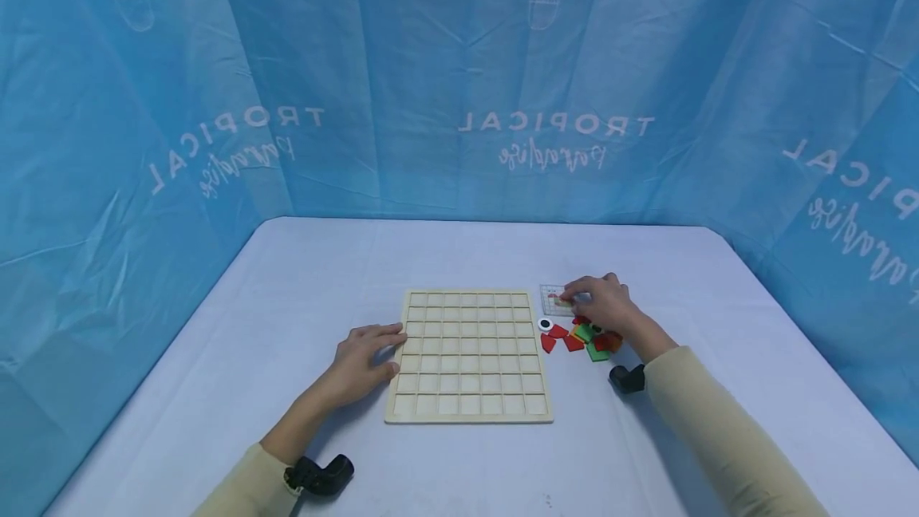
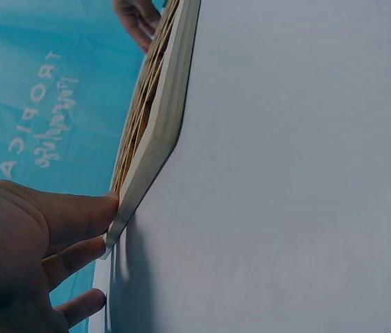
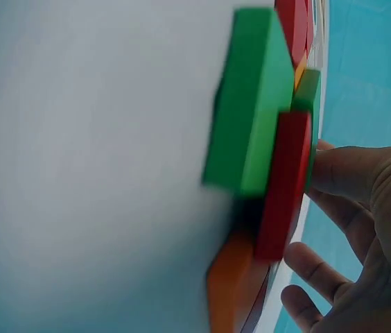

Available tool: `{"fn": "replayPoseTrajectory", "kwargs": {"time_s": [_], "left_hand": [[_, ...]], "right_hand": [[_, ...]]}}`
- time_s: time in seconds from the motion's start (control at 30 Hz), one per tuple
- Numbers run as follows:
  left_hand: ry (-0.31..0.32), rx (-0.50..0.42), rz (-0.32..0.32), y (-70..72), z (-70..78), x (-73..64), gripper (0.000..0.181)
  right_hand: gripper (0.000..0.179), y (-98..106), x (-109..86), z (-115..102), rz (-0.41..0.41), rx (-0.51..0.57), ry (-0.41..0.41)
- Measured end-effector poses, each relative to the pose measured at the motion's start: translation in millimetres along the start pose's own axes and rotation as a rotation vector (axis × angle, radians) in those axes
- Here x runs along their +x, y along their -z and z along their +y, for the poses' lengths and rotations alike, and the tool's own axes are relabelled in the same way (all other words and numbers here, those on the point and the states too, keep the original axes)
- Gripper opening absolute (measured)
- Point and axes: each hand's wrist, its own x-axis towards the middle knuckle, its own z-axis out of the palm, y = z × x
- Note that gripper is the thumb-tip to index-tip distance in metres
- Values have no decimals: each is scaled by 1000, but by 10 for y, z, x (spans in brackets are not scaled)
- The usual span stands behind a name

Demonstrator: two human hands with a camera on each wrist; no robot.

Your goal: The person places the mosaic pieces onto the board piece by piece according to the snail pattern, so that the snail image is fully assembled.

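Note:
A pale wooden grid board (image 1: pixel 468 356) with many square cells lies flat on the table. At its left edge is my left hand (image 1: pixel 364 361), the thumb and fingers spread and touching the rim; the left wrist view shows the thumb (image 2: pixel 84 216) against the board's edge (image 2: pixel 155 139). My right hand (image 1: pixel 606 305) is just beyond a pile of coloured pieces, its fingertips over the right part of a small printed card (image 1: pixel 551 305). Whether they pinch anything is hidden. In the right wrist view, green (image 3: pixel 240 104) and red (image 3: pixel 283 187) pieces partly cover the thumb tip.
Right of the board lie several loose pieces: a white disc with a black centre (image 1: pixel 546 325), red pieces (image 1: pixel 549 343), a green piece (image 1: pixel 597 353) and orange ones. White cloth (image 1: pixel 323 262) covers the table. Blue printed curtains (image 1: pixel 467 62) stand around its back and sides.

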Motion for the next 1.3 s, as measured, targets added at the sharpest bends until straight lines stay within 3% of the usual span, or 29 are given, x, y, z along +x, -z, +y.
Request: {"fn": "replayPoseTrajectory", "kwargs": {"time_s": [0.43, 0.77, 1.07, 1.3], "left_hand": [[21, 8, 29, -160, 145, 79, 45], [31, 10, 21, -191, 162, 102, 46], [10, -57, -16, -182, 118, 134, 49], [48, -167, -29, -208, 63, 156, 49]], "right_hand": [[44, 77, -29, 81, -18, 14, -43], [39, 77, -27, 140, 0, 10, -14], [41, 172, -101, 159, 44, 27, 29], [43, 276, -251, 216, 107, 17, 92]]}}
